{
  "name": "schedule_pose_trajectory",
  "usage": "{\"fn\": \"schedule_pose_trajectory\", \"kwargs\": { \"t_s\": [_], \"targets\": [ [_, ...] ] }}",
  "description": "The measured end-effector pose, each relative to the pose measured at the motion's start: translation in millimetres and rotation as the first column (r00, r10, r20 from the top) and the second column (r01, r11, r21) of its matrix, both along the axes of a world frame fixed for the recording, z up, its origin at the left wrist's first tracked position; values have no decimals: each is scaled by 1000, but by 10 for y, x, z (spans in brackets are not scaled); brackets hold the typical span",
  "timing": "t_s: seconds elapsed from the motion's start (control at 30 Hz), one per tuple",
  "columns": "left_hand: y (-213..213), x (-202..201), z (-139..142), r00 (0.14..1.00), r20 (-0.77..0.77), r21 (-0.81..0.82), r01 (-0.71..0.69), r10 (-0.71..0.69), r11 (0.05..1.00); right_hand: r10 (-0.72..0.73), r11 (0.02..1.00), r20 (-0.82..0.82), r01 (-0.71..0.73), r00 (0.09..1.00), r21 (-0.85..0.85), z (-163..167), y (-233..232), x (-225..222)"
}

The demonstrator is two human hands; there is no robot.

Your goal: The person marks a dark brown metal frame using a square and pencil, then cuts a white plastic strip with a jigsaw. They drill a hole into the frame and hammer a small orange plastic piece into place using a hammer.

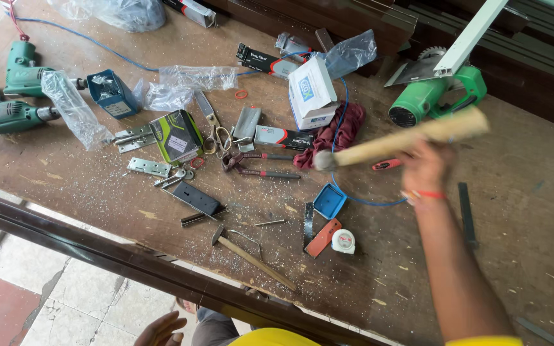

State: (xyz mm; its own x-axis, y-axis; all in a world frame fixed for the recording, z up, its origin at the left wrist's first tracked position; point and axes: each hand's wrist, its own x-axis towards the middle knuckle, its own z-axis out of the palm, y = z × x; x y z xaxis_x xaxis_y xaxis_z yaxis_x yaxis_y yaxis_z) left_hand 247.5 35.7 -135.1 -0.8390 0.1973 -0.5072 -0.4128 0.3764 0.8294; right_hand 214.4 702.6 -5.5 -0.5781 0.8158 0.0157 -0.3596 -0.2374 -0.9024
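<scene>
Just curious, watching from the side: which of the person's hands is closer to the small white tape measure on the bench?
Right. The right hand, holding a wooden handle, is above and right of the tape measure. The left hand is low at the picture's bottom edge, below the bench, farther left.

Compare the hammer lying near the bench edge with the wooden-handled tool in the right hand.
The small hammer lies flat and untouched on the workbench, sharp in the picture; the wooden-handled tool is held above the bench by the right hand and is motion-blurred. The small hammer's handle looks thin, the held tool's handle much thicker and longer. The small hammer's metal head shows clearly; the held tool's end is too blurred to tell. Both have pale wooden handles.
</scene>
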Motion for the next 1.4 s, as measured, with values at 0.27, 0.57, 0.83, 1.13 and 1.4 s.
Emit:
{"fn": "schedule_pose_trajectory", "kwargs": {
  "t_s": [0.27,0.57,0.83,1.13,1.4],
  "targets": [
    [280,-442,171,985,-70,-55,152,-156,987,-236,972,247,224,940,77,239,1300,1945],
    [664,-815,302,987,42,-143,159,-155,977,-761,642,648,-120,22,757,-64,1472,2046],
    [754,-813,217,988,94,-149,134,-121,980,-571,266,295,-167,766,949,-507,522,818],
    [607,-775,189,992,121,-150,62,-44,987,218,851,440,-391,871,351,-236,-685,-2246],
    [409,-565,369,986,159,-179,-28,57,983,161,637,697,-613,698,467,-373,-1856,-2960]
  ]
}}
